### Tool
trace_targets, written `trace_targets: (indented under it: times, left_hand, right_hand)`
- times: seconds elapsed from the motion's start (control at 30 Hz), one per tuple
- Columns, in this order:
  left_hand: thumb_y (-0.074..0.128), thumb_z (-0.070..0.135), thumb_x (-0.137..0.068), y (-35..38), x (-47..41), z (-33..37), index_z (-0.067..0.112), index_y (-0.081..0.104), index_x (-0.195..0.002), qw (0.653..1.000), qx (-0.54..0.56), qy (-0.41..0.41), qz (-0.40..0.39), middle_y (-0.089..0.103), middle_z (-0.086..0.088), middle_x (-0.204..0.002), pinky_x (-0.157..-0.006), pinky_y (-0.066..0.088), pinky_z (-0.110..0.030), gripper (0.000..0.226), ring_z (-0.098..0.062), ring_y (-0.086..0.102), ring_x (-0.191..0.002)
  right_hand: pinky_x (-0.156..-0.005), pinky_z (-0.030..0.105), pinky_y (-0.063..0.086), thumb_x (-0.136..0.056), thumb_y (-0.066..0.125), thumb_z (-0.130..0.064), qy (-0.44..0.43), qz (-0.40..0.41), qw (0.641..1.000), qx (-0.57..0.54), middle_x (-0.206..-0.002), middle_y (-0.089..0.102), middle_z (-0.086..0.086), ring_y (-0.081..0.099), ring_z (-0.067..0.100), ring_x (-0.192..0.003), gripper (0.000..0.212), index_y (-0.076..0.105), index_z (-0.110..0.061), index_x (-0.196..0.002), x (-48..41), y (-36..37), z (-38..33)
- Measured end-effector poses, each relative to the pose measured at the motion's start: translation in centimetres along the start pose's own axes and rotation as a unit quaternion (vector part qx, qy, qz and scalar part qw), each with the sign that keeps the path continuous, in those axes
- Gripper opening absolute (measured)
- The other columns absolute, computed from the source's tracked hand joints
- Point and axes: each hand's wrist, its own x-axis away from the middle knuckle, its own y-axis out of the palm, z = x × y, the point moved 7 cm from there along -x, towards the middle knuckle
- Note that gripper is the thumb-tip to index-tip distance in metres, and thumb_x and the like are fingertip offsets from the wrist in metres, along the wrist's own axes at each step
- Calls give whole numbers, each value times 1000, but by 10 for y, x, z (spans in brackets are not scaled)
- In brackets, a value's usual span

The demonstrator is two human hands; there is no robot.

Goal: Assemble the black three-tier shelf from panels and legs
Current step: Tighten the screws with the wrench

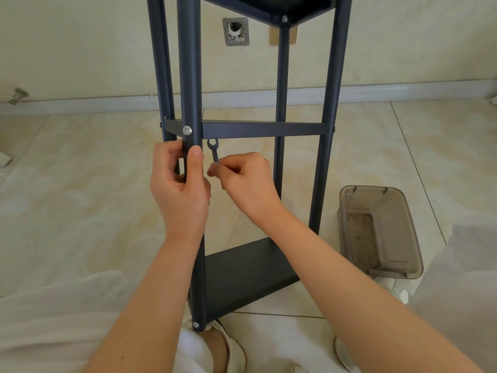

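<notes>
The black three-tier shelf [263, 129] stands upright on the floor in front of me, with its legs bolted to a bottom panel [247, 273], a middle panel and a top panel. My left hand [178, 189] grips the near front leg [191, 76] just below a silver bolt [187, 130] at the middle panel. My right hand [246, 181] pinches a small flat wrench [213, 152], its open end pointing up just under the middle panel, right of that leg.
A translucent grey plastic box [382, 230] sits on the tiled floor to the right of the shelf. My knees in white trousers [48, 319] frame the shelf's base. The wall and skirting board run behind, with a metal wall plate [235, 31].
</notes>
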Motion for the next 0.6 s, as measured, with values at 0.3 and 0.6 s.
trace_targets:
  times: [0.3, 0.6]
  left_hand:
    - [53, 23, -103, 1, 0, -2, 29, 49, -95, 1000, 8, 1, -11, 61, -10, -89, -37, 38, -27, 11, -22, 46, -36]
    - [52, 26, -103, 0, -2, -3, 34, 50, -95, 999, -16, 27, -7, 57, -3, -85, -46, 46, -46, 11, -36, 51, -52]
  right_hand:
    - [-58, 30, 45, -94, 60, -11, 2, 15, 1000, -8, -63, 60, 21, 50, 30, -60, 25, 76, -1, -77, -7, -4, -11]
    - [-53, 25, 46, -98, 57, -11, 1, -1, 1000, -19, -53, 60, -3, 52, 8, -41, 38, 64, -21, -62, -8, 2, -10]
